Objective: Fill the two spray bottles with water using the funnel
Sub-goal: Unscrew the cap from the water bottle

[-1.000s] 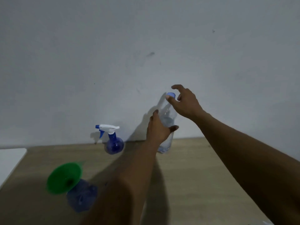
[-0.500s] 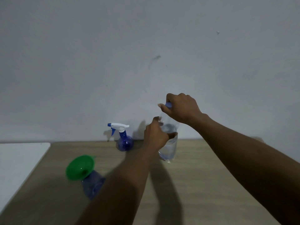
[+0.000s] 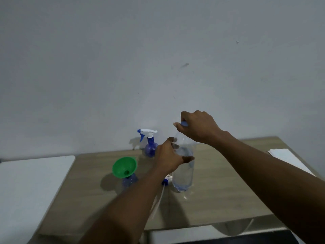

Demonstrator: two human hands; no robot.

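words: none can be read | numbers: none | labels, brands and signs: none | note: the picture is dim and a bit blurry

The left hand (image 3: 168, 155) grips the water bottle (image 3: 183, 171) upright on the table (image 3: 219, 191), the right hand (image 3: 197, 127) pinching its cap (image 3: 183, 123).
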